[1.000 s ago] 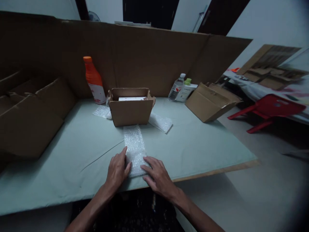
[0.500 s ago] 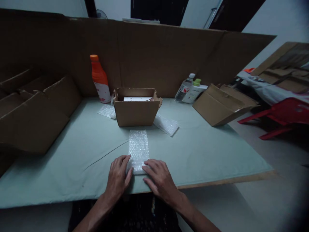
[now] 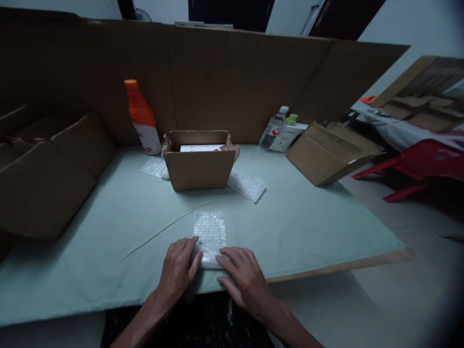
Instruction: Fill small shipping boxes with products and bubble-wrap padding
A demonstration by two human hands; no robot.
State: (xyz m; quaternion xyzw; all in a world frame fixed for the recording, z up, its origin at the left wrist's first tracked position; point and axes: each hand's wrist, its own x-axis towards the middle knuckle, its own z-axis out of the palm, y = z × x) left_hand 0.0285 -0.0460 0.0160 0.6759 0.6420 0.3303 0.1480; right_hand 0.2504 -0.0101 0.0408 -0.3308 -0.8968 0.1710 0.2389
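Observation:
A strip of bubble wrap [image 3: 210, 232] lies flat on the cloth-covered table in front of me, its near end folded into a thicker band. My left hand [image 3: 178, 266] grips the left side of that band, with the thumb along its near edge and the fingertips on top. On the opposite side, my right hand [image 3: 242, 273] holds the right end with bent fingers, the thumb lower and nearer to me. Whether anything lies inside the folded part cannot be made out. Just beyond the strip stands an open cardboard box [image 3: 203, 170] with a white item [image 3: 201, 148] inside.
More bubble wrap lies right [image 3: 250, 186] and left [image 3: 154, 166] of the box. An orange bottle [image 3: 142, 116], a clear bottle [image 3: 273, 129] and a white pouch [image 3: 289, 136] stand at the back. Cardboard boxes flank the table, left [image 3: 43, 188] and right [image 3: 326, 154]. A cardboard panel [image 3: 232, 82] closes the rear.
The flat stretch of bubble wrap beyond my hands has become shorter, its far end now farther from the box. Both hands stay on the folded band. The whole view has shifted slightly.

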